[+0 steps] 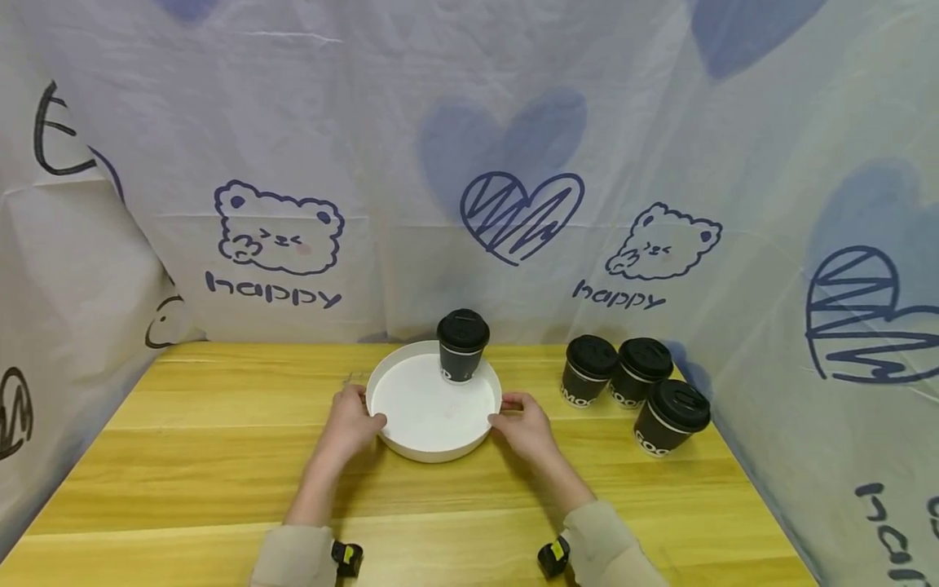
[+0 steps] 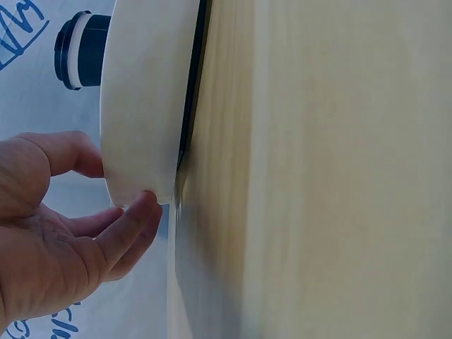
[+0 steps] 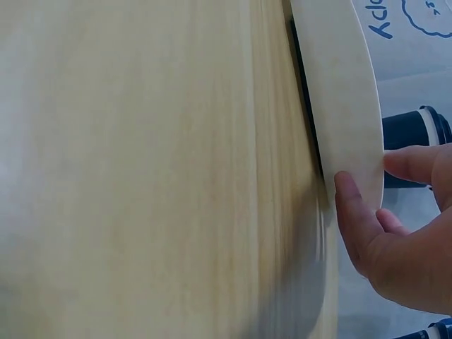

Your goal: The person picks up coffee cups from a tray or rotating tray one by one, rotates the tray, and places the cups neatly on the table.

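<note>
A round white tray (image 1: 433,420) with a low wall sits near the middle of the wooden table. My left hand (image 1: 354,421) grips its left side, thumb at the rim and fingers against the outer wall (image 2: 141,106). On the opposite side my right hand (image 1: 526,425) holds the tray the same way, its thumb (image 3: 409,164) at the rim. Inside the tray, toward the back, a black paper coffee cup (image 1: 462,346) with a black lid stands upright. A dark band runs beneath the tray's wall in both wrist views.
Three more black lidded cups stand close together at the table's right: one on the left (image 1: 589,371), one behind (image 1: 640,372) and one in front (image 1: 671,417). A white printed cloth (image 1: 403,269) hangs along the back and sides of the wooden table (image 1: 183,456).
</note>
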